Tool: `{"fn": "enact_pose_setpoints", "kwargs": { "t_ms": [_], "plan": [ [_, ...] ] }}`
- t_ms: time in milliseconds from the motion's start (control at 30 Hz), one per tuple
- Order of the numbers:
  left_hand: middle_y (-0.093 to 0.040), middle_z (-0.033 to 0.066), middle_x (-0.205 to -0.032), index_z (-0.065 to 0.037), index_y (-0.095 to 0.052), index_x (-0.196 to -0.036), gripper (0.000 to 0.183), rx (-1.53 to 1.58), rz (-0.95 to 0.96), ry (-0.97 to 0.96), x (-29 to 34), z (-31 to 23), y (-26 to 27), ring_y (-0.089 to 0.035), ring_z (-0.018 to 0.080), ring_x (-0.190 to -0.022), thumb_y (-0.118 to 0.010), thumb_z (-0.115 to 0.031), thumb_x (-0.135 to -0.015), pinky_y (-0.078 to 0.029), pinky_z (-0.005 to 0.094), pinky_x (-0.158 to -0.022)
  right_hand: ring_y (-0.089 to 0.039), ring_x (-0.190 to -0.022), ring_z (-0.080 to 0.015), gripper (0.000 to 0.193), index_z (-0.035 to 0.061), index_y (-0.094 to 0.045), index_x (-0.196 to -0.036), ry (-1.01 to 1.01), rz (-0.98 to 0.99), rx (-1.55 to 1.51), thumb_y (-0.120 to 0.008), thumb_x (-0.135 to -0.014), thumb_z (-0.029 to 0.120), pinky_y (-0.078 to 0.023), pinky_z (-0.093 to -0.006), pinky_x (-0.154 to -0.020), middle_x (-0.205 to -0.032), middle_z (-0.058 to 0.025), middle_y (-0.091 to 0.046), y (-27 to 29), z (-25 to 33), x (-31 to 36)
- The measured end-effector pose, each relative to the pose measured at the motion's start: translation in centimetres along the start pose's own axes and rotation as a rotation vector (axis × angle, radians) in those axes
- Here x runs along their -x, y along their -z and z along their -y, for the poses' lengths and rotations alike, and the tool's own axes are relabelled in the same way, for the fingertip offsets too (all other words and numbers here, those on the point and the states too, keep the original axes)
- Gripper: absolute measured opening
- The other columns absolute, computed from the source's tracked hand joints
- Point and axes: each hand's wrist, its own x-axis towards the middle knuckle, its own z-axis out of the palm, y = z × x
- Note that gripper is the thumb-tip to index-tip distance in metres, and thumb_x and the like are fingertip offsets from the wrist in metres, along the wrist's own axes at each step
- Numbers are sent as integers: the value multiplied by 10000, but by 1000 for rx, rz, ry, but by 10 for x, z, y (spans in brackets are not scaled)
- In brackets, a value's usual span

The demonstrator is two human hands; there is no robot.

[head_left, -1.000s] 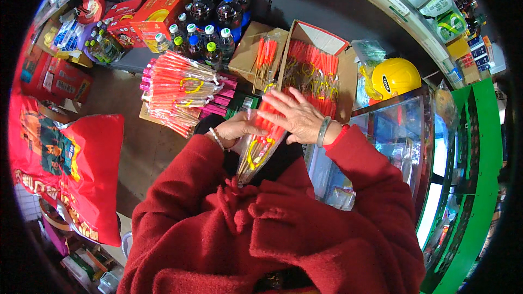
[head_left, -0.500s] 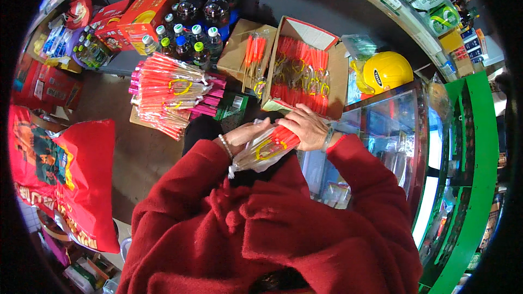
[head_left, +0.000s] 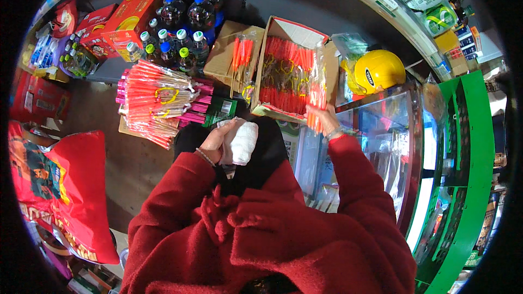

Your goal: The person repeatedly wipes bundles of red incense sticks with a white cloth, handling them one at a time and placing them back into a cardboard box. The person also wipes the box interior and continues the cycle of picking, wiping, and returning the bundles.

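Note:
My left hand (head_left: 213, 144) is closed on a white folded cloth (head_left: 241, 142) above my lap. In my right hand (head_left: 325, 120) is a clear-plastic pack of red candle-like sticks (head_left: 317, 84), gripped by its lower end. The pack stands along the right side of an open cardboard box (head_left: 297, 23). Inside that box lie several similar packs of red sticks (head_left: 280, 73) with yellow bands. To the left of my left hand, a pile of plastic-wrapped red sticks (head_left: 155, 95) rests over pink-ended ones.
Loose red sticks (head_left: 239, 57) lie on a cardboard box beside the open one. Behind are dark bottles (head_left: 199, 13) and red cartons (head_left: 133, 19). A yellow helmet (head_left: 384, 71) sits above a glass case (head_left: 381, 125) on the right. A large red bag (head_left: 81, 185) stands left.
My right hand has carried the pack of red sticks from my lap up to the box's right side. My left hand has let go of the pack and now holds the white cloth.

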Motion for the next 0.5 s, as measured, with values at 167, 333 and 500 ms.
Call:
{"fn": "enact_pose_setpoints", "kwargs": {
  "t_ms": [167,333,500],
  "plan": [
    [-680,119,-1157,-26,-589,-1257,415,-101,-103,-84,-4,-3,14,-679,238,-1006,-564,-330,-975,-555,394,-872,-607,-560,-174,283,103,-612,-976,-168,-8,23,-772,-808,265,-497,-330,-464,-699,-28,-601,-18,25,-53],
    [-690,83,-1125,-36,-620,-1221,333,-159,-199,-154,-16,-11,17,-675,200,-966,-605,-244,-961,-533,360,-861,-562,-568,-218,458,124,-549,-1037,-387,-134,6,-809,-754,374,-462,-367,-437,-800,-77,-575,-38,-20,-150],
    [-701,97,-1073,-6,-622,-1195,308,-111,-243,-200,-9,-15,17,-682,213,-936,-632,-179,-940,-533,355,-846,-562,-1030,-359,832,103,-416,-1369,-239,-263,227,-829,-717,414,-484,-497,-784,-1290,-169,-517,-84,-49,-178]
  ]
}}
